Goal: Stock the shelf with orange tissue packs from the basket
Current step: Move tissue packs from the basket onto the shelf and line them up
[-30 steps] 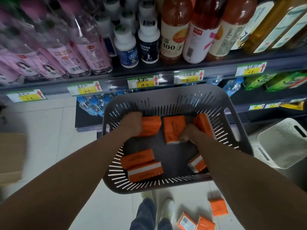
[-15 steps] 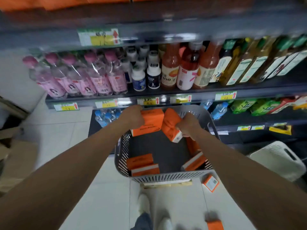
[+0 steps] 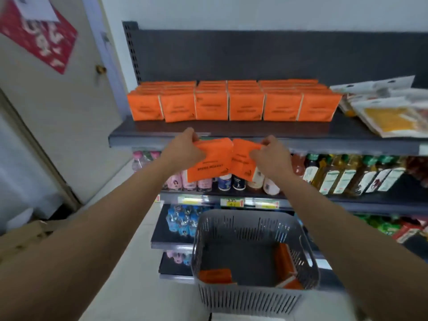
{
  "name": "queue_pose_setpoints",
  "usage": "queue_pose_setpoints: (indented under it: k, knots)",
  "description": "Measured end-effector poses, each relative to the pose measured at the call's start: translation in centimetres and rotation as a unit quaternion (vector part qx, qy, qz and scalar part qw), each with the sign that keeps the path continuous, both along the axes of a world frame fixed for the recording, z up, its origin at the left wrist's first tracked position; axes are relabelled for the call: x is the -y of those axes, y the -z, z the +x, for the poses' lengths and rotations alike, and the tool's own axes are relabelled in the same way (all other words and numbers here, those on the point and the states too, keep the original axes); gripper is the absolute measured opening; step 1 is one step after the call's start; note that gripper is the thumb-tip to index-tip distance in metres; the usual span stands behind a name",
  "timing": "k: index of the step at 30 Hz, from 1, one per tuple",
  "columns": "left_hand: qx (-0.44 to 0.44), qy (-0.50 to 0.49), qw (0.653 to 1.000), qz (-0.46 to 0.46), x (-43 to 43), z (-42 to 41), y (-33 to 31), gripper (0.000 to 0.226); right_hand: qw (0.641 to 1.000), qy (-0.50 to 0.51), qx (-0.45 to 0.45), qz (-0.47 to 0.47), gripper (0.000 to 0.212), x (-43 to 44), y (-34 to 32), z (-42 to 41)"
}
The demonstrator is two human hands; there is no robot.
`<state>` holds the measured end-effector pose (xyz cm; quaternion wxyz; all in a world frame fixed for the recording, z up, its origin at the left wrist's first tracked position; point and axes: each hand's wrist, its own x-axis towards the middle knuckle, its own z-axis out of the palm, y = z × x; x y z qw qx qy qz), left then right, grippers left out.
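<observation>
Just below the top shelf (image 3: 254,132) edge: two tissue packs held for placement.
The left hand (image 3: 183,150) grips one orange pack (image 3: 213,158); the right hand (image 3: 272,159) pinches a second pack (image 3: 242,159), the two packs touching. Lift both above the shelf lip, turn them to match the stocked row (image 3: 245,106), and set them in front. More packs lie in the basket (image 3: 250,296).

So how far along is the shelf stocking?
Well under way. Rows of orange packs already fill part of the top shelf. The left hand grips one pack and the right hand a second pack, raised at the shelf edge. At least three packs lie in the basket, waiting.
</observation>
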<state>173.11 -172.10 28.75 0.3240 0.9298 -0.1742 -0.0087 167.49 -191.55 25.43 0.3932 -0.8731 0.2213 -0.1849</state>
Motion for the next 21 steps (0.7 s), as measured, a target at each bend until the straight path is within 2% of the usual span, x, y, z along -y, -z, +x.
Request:
queue_pose_setpoints:
  k: [4,9,16,21]
  knots:
    - [0.049,-0.034,0.997,-0.055,-3.0,1.3,-2.9,0.024,0.996,-0.021,0.089,0.024,0.036,-2.2,-3.6,1.6]
    - [0.076,-0.066,0.99,-0.1,-6.8,5.3,-5.6,0.026,0.989,-0.041,0.14,-0.006,0.041,-4.8,-6.4,6.0]
    - [0.085,-0.12,0.987,-0.072,-13.0,13.3,-6.1,0.039,0.987,-0.077,0.137,-0.021,0.034,-8.6,-7.2,13.4]
    - [0.091,-0.126,0.987,-0.044,-14.7,18.7,-5.3,0.039,0.99,-0.091,0.105,-0.004,0.031,-10.1,-6.6,17.8]
